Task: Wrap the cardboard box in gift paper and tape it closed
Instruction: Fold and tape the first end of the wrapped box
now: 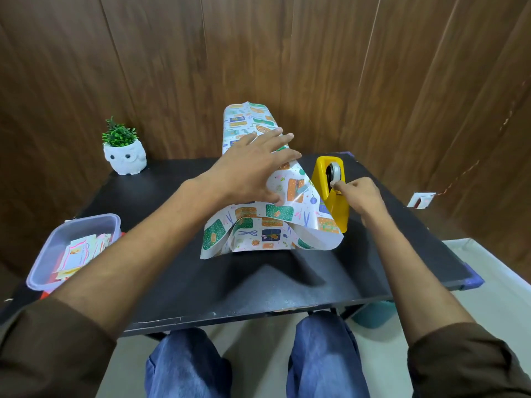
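Owl planter point(125, 156); tub point(43, 261) of, perhaps, cards point(80, 251)

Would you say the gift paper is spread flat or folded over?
Folded over: the paper rises in a hump under the flat left hand, edges loose.

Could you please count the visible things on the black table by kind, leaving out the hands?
Gift paper: 1
Tape dispenser: 1
Owl planter: 1
Plastic tub: 1
Total: 4
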